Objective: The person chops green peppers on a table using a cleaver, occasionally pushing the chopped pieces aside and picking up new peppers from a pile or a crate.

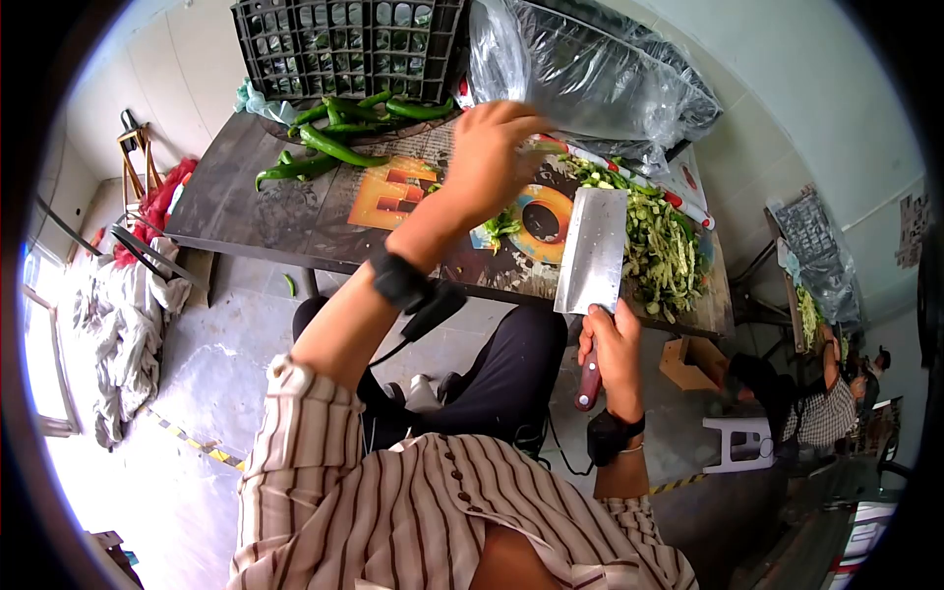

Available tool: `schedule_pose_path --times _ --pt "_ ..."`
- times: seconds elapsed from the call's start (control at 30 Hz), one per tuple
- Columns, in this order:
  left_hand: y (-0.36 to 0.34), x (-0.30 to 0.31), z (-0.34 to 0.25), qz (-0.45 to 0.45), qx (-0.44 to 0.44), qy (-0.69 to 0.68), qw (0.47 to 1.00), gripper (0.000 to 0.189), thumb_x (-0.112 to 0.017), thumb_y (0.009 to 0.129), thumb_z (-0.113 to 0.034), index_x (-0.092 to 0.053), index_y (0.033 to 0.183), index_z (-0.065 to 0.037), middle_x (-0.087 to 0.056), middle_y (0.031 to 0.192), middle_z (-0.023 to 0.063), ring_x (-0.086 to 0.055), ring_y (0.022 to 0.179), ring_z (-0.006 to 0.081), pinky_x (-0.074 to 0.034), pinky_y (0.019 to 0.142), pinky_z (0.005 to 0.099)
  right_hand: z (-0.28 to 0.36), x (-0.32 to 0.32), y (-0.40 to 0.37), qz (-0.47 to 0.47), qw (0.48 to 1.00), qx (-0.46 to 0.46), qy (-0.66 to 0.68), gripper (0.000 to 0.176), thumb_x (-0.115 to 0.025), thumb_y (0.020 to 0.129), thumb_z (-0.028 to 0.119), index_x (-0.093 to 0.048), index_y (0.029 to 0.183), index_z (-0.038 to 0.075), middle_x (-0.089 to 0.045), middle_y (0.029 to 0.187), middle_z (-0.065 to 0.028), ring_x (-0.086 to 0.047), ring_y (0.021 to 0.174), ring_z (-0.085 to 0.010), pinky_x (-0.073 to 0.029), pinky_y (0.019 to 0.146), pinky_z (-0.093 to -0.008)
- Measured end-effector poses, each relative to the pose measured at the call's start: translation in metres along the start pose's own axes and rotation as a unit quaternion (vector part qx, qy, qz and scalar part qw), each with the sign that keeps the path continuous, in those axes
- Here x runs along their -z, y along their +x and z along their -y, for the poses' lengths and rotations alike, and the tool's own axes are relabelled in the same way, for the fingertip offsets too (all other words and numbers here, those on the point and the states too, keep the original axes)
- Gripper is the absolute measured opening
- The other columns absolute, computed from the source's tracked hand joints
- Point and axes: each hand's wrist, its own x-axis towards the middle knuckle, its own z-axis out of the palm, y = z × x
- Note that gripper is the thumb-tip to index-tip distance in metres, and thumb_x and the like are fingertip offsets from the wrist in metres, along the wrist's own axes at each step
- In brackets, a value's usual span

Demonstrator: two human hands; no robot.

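Note:
My right hand [615,349] is wrapped round the red-brown handle of a cleaver [593,246], whose wide blade points away from me over the table's right part. Just right of the blade lies a large heap of chopped green peppers [659,246]. My left hand [492,147] is raised over the middle of the table, blurred, with its fingers bent; a blurred greenish bit shows by the fingertips, too unclear to name. Whole green peppers [334,143] lie to the left of that hand. Small green scraps [501,226] sit near the printed letters on the tabletop.
A black crate [349,49] and a plastic-lined container [600,79] stand at the table's [246,197] back. White cloth [133,324] lies on the floor at left. At right are a white stool [737,444] and another person [821,413] by a second table.

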Motion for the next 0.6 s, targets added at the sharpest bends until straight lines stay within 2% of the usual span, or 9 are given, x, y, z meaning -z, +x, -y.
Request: schedule_pose_path --times 0.03,0.1,0.2,0.23,0.33,0.4,0.57,0.6 --pt "0.008 -0.009 -0.011 0.013 -0.012 0.029 0.999 0.038 -0.070 0.077 -0.012 -0.066 0.114 -0.013 -0.060 0.117 0.0064 -0.050 0.114 0.0289 -0.036 0.099 0.0439 0.000 0.000 -0.001 -0.011 1.000 -0.007 -0.017 0.011 -0.052 0.094 0.012 -0.048 0.088 0.003 -0.049 0.066 -0.0022 -0.047 0.046 -0.0087 -0.040 0.040 -0.0251" --pt "0.017 -0.020 -0.010 0.026 -0.012 0.046 0.999 0.040 -0.069 0.077 -0.013 -0.064 0.117 -0.013 -0.058 0.122 0.0055 -0.047 0.119 0.0283 -0.034 0.102 0.0457 -0.007 0.000 -0.006 -0.016 1.000 0.002 -0.005 0.012 -0.051 0.094 0.013 -0.049 0.087 0.004 -0.049 0.066 -0.0023 -0.047 0.045 -0.0090 -0.040 0.040 -0.0247" --pt "0.007 -0.016 0.009 0.027 -0.001 0.042 0.999 0.031 -0.068 0.077 -0.012 -0.069 0.108 -0.011 -0.061 0.115 0.0061 -0.050 0.115 0.0287 -0.039 0.098 0.0425 -0.018 0.004 -0.012 -0.026 1.000 0.005 0.015 0.013 -0.051 0.093 0.010 -0.048 0.086 0.001 -0.049 0.059 -0.0035 -0.048 0.043 -0.0102 -0.040 0.038 -0.0258" --pt "-0.002 -0.011 0.013 0.021 0.002 0.055 0.998 0.026 -0.068 0.076 -0.010 -0.070 0.102 -0.010 -0.063 0.110 0.0066 -0.051 0.112 0.0291 -0.041 0.097 0.0410 -0.022 0.005 -0.014 -0.033 0.999 -0.003 0.037 0.013 -0.052 0.093 0.011 -0.047 0.085 0.001 -0.049 0.061 -0.0034 -0.048 0.044 -0.0103 -0.040 0.038 -0.0260" --pt "-0.037 0.002 0.037 0.071 0.017 0.061 0.995 0.024 -0.068 0.076 -0.008 -0.071 0.099 -0.011 -0.063 0.109 0.0063 -0.051 0.111 0.0294 -0.040 0.097 0.0413 -0.029 0.008 -0.015 -0.049 0.995 -0.022 0.080 0.014 -0.052 0.093 0.012 -0.046 0.084 0.003 -0.048 0.063 -0.0032 -0.048 0.045 -0.0105 -0.041 0.037 -0.0263" --pt "-0.056 0.010 0.045 0.101 0.066 0.073 0.990 0.023 -0.068 0.074 -0.007 -0.071 0.096 -0.012 -0.062 0.110 0.0055 -0.050 0.113 0.0291 -0.040 0.098 0.0411 -0.028 0.011 -0.015 -0.056 0.991 -0.044 0.109 0.015 -0.053 0.094 0.015 -0.045 0.086 0.007 -0.046 0.068 -0.0012 -0.047 0.051 -0.0092 -0.042 0.040 -0.0259" --pt "-0.072 0.004 0.038 0.160 0.052 0.091 0.982 0.024 -0.068 0.070 -0.008 -0.071 0.093 -0.014 -0.059 0.114 0.0041 -0.047 0.117 0.0272 -0.037 0.100 0.0416 -0.019 0.004 -0.009 -0.057 0.989 -0.031 0.134 0.015 -0.054 0.094 0.015 -0.045 0.086 0.007 -0.047 0.068 -0.0014 -0.047 0.051 -0.0096 -0.042 0.040 -0.0270" --pt "-0.072 0.000 0.038 0.166 0.018 0.123 0.978 0.023 -0.068 0.070 -0.008 -0.071 0.091 -0.014 -0.059 0.114 0.0036 -0.046 0.118 0.0265 -0.036 0.101 0.0421 -0.018 0.002 -0.009 -0.056 0.989 -0.034 0.132 0.015 -0.054 0.095 0.016 -0.045 0.086 0.007 -0.047 0.068 -0.0014 -0.047 0.051 -0.0096 -0.042 0.040 -0.0269"
